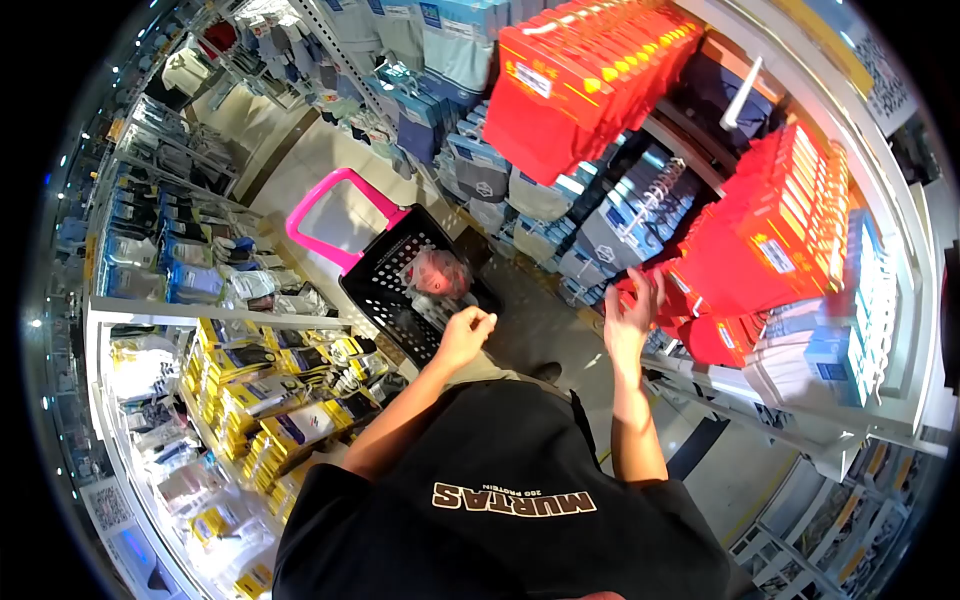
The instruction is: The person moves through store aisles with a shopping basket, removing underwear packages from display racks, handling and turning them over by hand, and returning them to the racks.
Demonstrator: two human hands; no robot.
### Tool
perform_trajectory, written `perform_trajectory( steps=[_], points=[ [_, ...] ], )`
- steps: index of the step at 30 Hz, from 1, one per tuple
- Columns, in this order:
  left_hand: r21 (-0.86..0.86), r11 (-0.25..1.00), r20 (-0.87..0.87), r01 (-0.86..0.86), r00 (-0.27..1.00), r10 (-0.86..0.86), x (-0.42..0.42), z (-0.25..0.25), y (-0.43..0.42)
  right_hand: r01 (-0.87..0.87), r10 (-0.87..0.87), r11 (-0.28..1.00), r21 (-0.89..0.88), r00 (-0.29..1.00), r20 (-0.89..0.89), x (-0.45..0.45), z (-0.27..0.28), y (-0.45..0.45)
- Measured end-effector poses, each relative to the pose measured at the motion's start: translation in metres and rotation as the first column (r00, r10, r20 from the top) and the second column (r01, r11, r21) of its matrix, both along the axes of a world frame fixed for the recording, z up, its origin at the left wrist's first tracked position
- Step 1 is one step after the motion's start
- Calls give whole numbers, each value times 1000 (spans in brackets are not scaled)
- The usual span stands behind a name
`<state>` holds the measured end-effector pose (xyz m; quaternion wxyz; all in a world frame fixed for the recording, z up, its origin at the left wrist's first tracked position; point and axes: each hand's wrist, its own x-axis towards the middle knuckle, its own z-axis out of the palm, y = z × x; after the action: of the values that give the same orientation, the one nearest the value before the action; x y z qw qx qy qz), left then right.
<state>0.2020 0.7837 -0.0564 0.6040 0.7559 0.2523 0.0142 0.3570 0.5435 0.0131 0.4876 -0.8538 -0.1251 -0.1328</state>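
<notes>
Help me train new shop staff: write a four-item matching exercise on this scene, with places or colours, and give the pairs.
Column one:
1. Basket handle
2. Left hand
3. Right hand
4. Yellow packs

Column two:
A. Nearest the red packs
B. On the picture's left side
C. Pink
D. Nearest the black basket

Pairs: 1-C, 2-D, 3-A, 4-B

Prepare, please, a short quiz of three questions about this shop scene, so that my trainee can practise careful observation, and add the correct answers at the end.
1. Which of the person's hands is nearer to the hanging red packs?
2. True or false: a reddish item lies inside the black basket.
3. Fill in: the basket's handle is ____.

Key:
1. The right hand.
2. True.
3. Pink.
</notes>
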Motion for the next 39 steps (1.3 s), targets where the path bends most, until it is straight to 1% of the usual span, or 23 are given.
perform_trajectory(
  steps=[1, 2, 3, 4, 5, 6, 7, 8, 9, 10, 11, 13, 15, 16, 18, 20, 22, 25, 26, 29, 35, 36, 39],
  points=[
    [-1, 999, 13, -36, 999, 36, 5, -11, 18, 28, -30, 998, -52, 999, -24, -10, 3, 3],
    [0, 997, 67, -82, 994, 82, 11, -22, 40, 33, -34, 999, -17, 999, -37, -17, -2, 7],
    [107, 988, 51, -111, 993, 106, 18, -15, 62, 6, -8, 1000, -16, 995, -95, -20, -2, 15],
    [201, 969, 136, -143, 984, 116, 26, -16, 87, -18, 15, 1000, -16, 988, -154, -24, -1, 23],
    [254, 941, 248, -222, 956, 159, 36, -54, 127, -39, 35, 999, -14, 976, -213, -28, 0, 33],
    [536, 808, 283, -244, 954, 100, 46, -33, 163, -64, 64, 998, 7, 971, -231, -25, -4, 45],
    [718, 612, 329, -331, 937, 121, 59, -18, 199, -79, 80, 997, 12, 973, -214, -18, -11, 57],
    [783, 556, 230, -279, 960, 158, 66, 0, 238, -96, 97, 995, 16, 975, -199, -8, -18, 69],
    [879, 351, 297, -324, 946, 130, 73, 1, 281, -112, 114, 993, 19, 977, -180, 3, -20, 83],
    [916, 254, 277, -310, 948, 160, 81, 13, 320, -107, 95, 993, -59, 980, -176, 13, -10, 99],
    [945, 156, 256, -287, 948, 190, 86, 26, 354, -112, 111, 994, -12, 990, -85, 26, -16, 111],
    [986, -6, 165, -167, 964, 209, 88, 33, 415, -25, 26, 999, -35, 1000, 9, 52, -25, 134],
    [972, 224, -118, 67, 968, 220, 83, 26, 462, 22, -19, 998, 66, 999, -39, 72, -33, 150],
    [939, 319, -208, 125, 948, 241, 83, 10, 486, 31, -25, 994, 100, 998, -64, 80, -33, 155],
    [946, 299, -207, 127, 945, 253, 87, 13, 503, 36, -17, 973, 227, 996, -83, 85, -19, 169],
    [961, 256, -165, 103, 958, 234, 88, 5, 528, 54, -27, 977, 208, 991, -130, 95, -35, 166],
    [938, 320, -209, 134, 954, 213, 94, 9, 552, 105, -75, 971, 214, 987, -144, 94, -34, 171],
    [932, 334, -212, 143, 960, 181, 104, 10, 570, 97, 15, 957, 274, 925, -380, 90, -28, 171],
    [940, 312, -204, 141, 962, 181, 105, 8, 573, 104, 5, 943, 315, 945, -328, 87, -30, 173],
    [948, 278, -208, 155, 963, 172, 112, 4, 584, 89, 76, 921, 378, 913, -400, 79, -24, 167],
    [947, 273, -227, 170, 955, 192, 127, 5, 605, -46, 163, 918, 393, 949, -270, 46, 21, 162],
    [956, 243, -212, 165, 960, 184, 129, 2, 609, -55, 166, 941, 334, 935, -313, 39, 30, 159],
    [952, 254, -223, 170, 955, 197, 140, 1, 616, -42, 196, 937, 346, 885, -422, 21, 45, 159]
  ],
)
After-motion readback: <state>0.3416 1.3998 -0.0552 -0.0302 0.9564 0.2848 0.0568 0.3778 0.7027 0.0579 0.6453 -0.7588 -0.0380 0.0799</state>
